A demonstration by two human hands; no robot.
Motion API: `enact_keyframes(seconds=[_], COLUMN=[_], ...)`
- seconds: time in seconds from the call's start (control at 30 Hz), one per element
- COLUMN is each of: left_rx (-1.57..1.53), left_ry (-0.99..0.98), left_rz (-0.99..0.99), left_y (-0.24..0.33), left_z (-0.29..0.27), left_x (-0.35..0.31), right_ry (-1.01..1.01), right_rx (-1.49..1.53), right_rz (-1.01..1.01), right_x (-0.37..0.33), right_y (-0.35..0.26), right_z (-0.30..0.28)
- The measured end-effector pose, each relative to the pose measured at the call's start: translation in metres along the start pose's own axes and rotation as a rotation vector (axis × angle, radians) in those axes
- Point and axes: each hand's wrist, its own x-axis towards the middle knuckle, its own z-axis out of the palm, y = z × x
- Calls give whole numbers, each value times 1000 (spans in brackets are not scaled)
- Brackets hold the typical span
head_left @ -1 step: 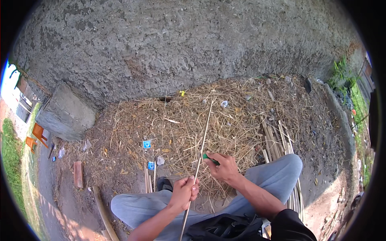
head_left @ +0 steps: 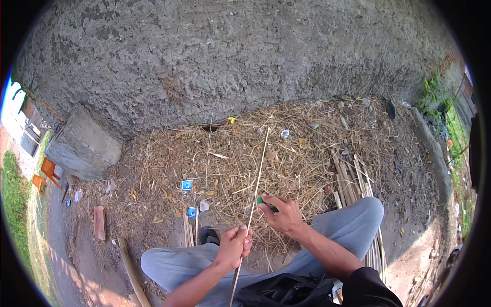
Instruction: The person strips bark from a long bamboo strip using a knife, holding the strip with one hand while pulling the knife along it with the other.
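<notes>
My left hand (head_left: pixel 235 247) is closed around a long thin wooden strip (head_left: pixel 260 171), probably bamboo. The strip runs from my lap up and slightly right over the straw-covered ground. A green-handled knife (head_left: pixel 268 203) is gripped in my right hand (head_left: pixel 285 215), a little farther along the strip. Its short blade, hard to make out, lies against the strip. My bent legs in grey-blue trousers (head_left: pixel 340 233) are on either side of the work.
Shavings and straw (head_left: pixel 286 184) cover the ground ahead, up to a rough wall (head_left: pixel 230 61). Bundled strips (head_left: pixel 353 179) lie by my right knee. At left are a concrete block (head_left: pixel 84 146), a brick (head_left: pixel 99 222), a pole (head_left: pixel 130 271) and a blue packet (head_left: pixel 186 185).
The strip's far end has shifted slightly left. My right hand with the knife has barely moved, and my left hand keeps its hold.
</notes>
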Motion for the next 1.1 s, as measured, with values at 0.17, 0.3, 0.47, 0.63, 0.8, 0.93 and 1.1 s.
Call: enact_keyframes(seconds=[0.17,0.3,0.47,0.63,0.8,0.93,1.1], left_rx=[12,39,-12,1,22,28,91], left_ry=[-27,-5,1,18,15,38,17], left_rz=[1,32,2,5,-5,-8,-15], left_y=[1,3,-1,0,-1,1,-10], left_z=[-3,3,-2,1,0,4,5], left_x=[-4,-5,1,2,-3,4,-9], right_ry=[-49,-3,-42,-65,-156,-21,-56], right_rx=[-12,-23,-46,-29,-82,-34,-11], right_rz=[-65,-47,-29,29,-59,53,80], right_x=[-4,0,1,1,-9,14,13], right_y=[-11,-4,-8,1,-16,-1,21], right_z=[-4,-4,0,-1,-10,3,-9])
